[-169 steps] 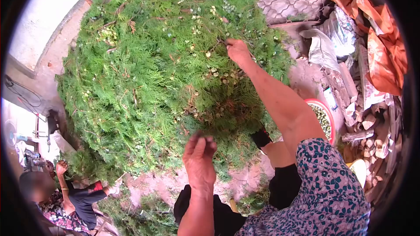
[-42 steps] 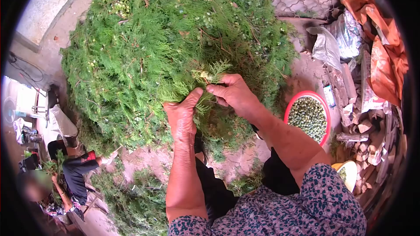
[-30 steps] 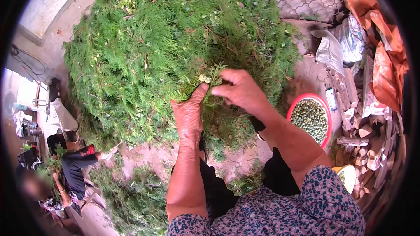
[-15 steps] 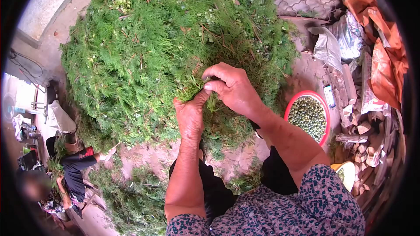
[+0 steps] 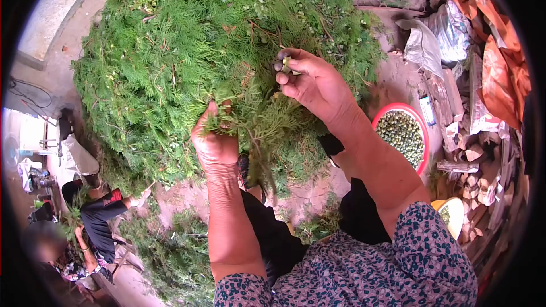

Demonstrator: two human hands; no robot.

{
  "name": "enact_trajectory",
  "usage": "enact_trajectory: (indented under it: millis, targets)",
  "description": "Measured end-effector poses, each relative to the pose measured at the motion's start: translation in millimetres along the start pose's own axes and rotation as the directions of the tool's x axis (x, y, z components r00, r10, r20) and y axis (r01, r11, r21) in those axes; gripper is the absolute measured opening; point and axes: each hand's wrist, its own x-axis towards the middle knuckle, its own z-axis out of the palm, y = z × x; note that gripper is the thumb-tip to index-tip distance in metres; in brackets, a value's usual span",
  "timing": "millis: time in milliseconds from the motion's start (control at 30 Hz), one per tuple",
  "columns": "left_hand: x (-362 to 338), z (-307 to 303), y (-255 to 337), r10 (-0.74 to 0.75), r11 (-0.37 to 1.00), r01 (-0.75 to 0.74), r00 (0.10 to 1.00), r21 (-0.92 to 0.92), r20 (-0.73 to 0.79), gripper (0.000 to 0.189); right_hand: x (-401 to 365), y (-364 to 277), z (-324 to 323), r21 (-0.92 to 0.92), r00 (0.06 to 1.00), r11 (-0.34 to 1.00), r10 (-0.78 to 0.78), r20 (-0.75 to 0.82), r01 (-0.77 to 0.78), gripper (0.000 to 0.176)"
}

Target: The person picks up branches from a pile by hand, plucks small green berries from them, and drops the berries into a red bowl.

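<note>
My left hand (image 5: 215, 136) is closed around a green conifer sprig (image 5: 261, 122), whose feathery fronds spread to the right and hang down. To the upper right of it, my right hand (image 5: 315, 82) is raised palm up, with a small pale green cone (image 5: 286, 63) pinched between thumb and fingers. The fingertips look dark. Behind both hands rises a large heap of conifer branches (image 5: 153, 79), dotted with pale cones. A red-rimmed basin (image 5: 424, 131) full of small green cones stands to the right of my right forearm.
At the lower left a person (image 5: 85, 244) sits holding greenery. More cut branches (image 5: 176, 256) lie on the ground near my legs. A yellow-and-white bowl (image 5: 453, 224), stacked firewood (image 5: 475, 187), an orange tarp (image 5: 495, 74) and plastic sacks (image 5: 421, 48) line the right side.
My hands have moved apart from where they met at the sprig. The left has shifted left with the sprig; the right has lifted up and right with a cone in its fingers.
</note>
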Motion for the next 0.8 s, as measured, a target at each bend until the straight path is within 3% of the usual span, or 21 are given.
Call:
enact_trajectory:
  millis: [100,200,233,267,300,333,367,400,467,500,533,600,667,733,800]
  targets:
    - [11,-11,-1,-0.007,0.997,0.001,0.997,-0.08,-0.08,0.017,1,-1,-4,-0.109,0.999,0.994,-0.032,-0.034,0.029,0.016]
    - [3,0,-1,0.019,0.999,-0.019,1.0,-0.041,-0.005,0.016,0,0,0,-0.189,0.998,0.982,-0.014,-0.061,0.003,0.017]
    - [11,-15,3,0.157,0.911,-0.2,0.977,0.36,0.146,0.022,0,0,1,-0.226,0.998,0.974,-0.032,-0.062,0.017,0.018]
    - [16,-28,2,0.151,0.911,-0.193,0.978,0.363,0.142,0.022,-1,0,0,-0.261,0.997,0.965,-0.05,-0.064,0.031,0.018]
    - [19,-28,3,0.07,0.995,-0.089,0.948,0.05,0.309,0.027,-1,-1,-3,-0.277,0.998,0.96,-0.052,-0.038,0.039,0.019]
    - [22,-26,4,0.048,0.966,0.082,0.874,-0.245,0.484,0.032,-1,0,-5,-0.277,0.998,0.96,-0.056,-0.037,0.043,0.019]
    - [17,-24,4,-0.006,0.998,0.02,0.978,-0.062,0.207,0.045,-1,0,-4,-0.31,0.997,0.95,-0.054,-0.046,0.037,0.019]
    - [7,-6,6,-0.004,0.998,0.018,0.978,-0.062,0.21,0.045,-2,2,-2,-0.341,0.997,0.939,-0.051,-0.055,0.029,0.019]
    - [-11,24,4,0.044,0.949,0.01,0.985,0.314,-0.164,0.042,-2,8,5,-0.367,0.995,0.929,-0.078,-0.068,0.048,0.02]
    - [-14,30,1,0.103,0.902,0.012,0.965,0.431,-0.243,0.059,-3,9,11,-0.482,0.987,0.873,-0.131,-0.091,0.071,0.019]
    - [-8,22,-6,0.172,0.893,-0.078,0.969,0.444,-0.175,0.059,-5,11,16,-0.59,0.977,0.803,-0.186,-0.109,0.087,0.019]
    - [-10,28,-11,0.201,0.886,-0.208,0.978,0.414,0.062,0.047,-5,18,20,-0.638,0.97,0.761,-0.223,-0.094,0.114,0.016]
    - [-12,33,-16,0.208,0.876,-0.233,0.972,0.422,0.104,0.041,-5,24,18,-0.773,0.966,0.604,-0.256,0.042,0.194,0.014]
    - [-12,32,-18,0.21,0.868,-0.253,0.967,0.428,0.147,0.036,-6,26,21,-0.793,0.973,0.586,-0.226,0.039,0.168,0.013]
    - [-10,28,-18,0.205,0.888,-0.219,0.976,0.403,0.078,0.032,-7,27,21,-0.813,0.987,0.573,-0.161,0.015,0.106,0.013]
